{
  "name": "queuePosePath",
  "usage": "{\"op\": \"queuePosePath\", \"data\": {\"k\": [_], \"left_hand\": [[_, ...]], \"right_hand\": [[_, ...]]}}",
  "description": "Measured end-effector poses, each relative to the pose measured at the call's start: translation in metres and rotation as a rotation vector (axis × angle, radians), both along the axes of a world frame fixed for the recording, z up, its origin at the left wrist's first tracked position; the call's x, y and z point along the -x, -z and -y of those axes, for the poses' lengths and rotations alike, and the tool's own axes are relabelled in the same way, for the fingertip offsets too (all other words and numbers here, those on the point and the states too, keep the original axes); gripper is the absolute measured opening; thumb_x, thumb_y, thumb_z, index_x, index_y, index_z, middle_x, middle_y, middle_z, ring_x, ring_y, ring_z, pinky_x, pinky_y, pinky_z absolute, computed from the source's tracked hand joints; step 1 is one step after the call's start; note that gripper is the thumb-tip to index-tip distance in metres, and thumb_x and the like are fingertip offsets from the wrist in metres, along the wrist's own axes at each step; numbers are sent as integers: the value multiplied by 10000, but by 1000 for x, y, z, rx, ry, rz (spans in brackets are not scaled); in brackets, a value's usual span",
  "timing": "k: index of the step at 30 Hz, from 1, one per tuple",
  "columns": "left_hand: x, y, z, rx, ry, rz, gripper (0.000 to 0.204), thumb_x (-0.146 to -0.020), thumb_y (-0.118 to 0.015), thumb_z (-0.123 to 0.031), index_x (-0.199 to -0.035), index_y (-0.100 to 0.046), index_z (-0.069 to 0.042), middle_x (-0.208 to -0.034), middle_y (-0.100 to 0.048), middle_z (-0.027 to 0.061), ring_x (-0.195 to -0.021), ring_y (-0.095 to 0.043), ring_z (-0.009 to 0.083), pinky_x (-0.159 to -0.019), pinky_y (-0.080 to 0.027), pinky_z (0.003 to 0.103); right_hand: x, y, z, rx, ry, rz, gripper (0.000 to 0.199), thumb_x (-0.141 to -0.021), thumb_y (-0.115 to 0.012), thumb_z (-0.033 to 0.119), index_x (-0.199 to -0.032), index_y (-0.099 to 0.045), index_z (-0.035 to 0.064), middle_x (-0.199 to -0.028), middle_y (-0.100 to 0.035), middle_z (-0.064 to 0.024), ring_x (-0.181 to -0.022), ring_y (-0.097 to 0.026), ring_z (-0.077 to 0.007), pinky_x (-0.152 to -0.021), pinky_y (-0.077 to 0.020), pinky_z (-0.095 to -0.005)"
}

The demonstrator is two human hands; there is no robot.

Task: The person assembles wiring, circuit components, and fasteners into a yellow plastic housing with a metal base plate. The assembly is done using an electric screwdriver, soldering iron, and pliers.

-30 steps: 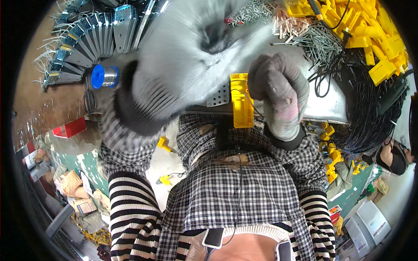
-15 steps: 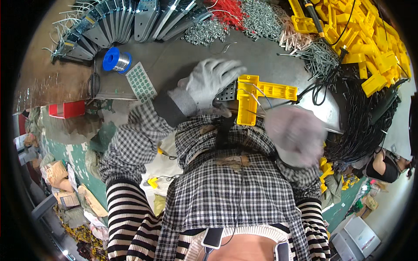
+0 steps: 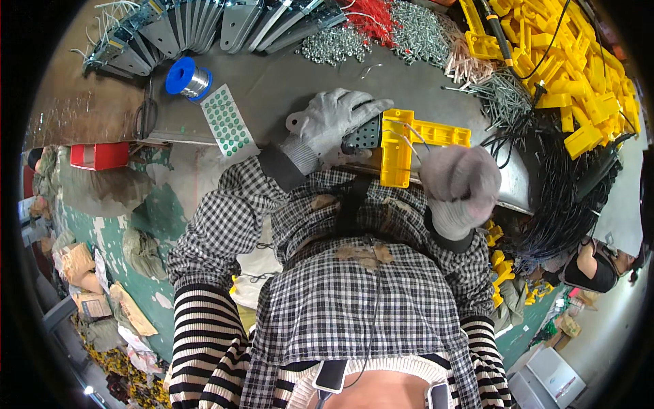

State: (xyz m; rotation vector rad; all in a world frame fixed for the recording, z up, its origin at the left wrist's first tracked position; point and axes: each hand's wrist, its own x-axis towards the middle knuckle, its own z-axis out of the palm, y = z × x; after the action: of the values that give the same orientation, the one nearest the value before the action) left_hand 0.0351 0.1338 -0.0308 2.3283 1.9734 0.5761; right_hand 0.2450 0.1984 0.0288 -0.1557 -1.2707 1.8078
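Observation:
My left hand (image 3: 334, 123), in a grey glove, is closed around a grey metal part with a dark perforated section (image 3: 366, 134). A rounded end with a hole sticks out behind my hand. The perforated section meets a yellow T-shaped plastic housing (image 3: 396, 153), whose open side faces up. Thin wires (image 3: 410, 140) rise out of the housing toward my right hand. My right hand (image 3: 462, 180), also gloved, is curled at the housing's right side, above the table edge. Whatever its fingers hold is hidden.
Similar grey metal parts (image 3: 160, 34) stand fanned out at the back left. A blue solder spool (image 3: 184, 77) and a sheet of green round stickers (image 3: 228, 123) lie nearer. Screws (image 3: 504, 95), yellow housings (image 3: 586, 102) and black cables (image 3: 558, 177) are heaped at right.
My right hand has slowed from a blur and moved slightly up and in toward the wires. The left hand and housing have shifted slightly right, along with the whole view.

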Motion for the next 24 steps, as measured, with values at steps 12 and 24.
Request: {"op": "queuePosePath", "data": {"k": [12, 24], "left_hand": [[7, 28, -9, -76, -3, -164, 916, -657, -716, -548, -1459, -402, -237, -1174, -568, 41, -1059, -569, 248, -864, -509, 388], [-30, -45, 37, -427, 70, -47, 615, -741, -716, -231, -1335, -558, -241, -1215, -547, 13, -1113, -529, 219, -934, -422, 427]], "right_hand": [[7, -6, 2, -7, 114, 171, 479, -951, -563, 417, -642, -449, 68, -518, -409, -15, -476, -398, -122, -440, -277, -259], [-51, -114, 8, 1576, -1537, -1918, 189, -914, -553, 144, -1087, -597, 82, -893, -581, -41, -830, -569, -192, -754, -487, -361]]}}
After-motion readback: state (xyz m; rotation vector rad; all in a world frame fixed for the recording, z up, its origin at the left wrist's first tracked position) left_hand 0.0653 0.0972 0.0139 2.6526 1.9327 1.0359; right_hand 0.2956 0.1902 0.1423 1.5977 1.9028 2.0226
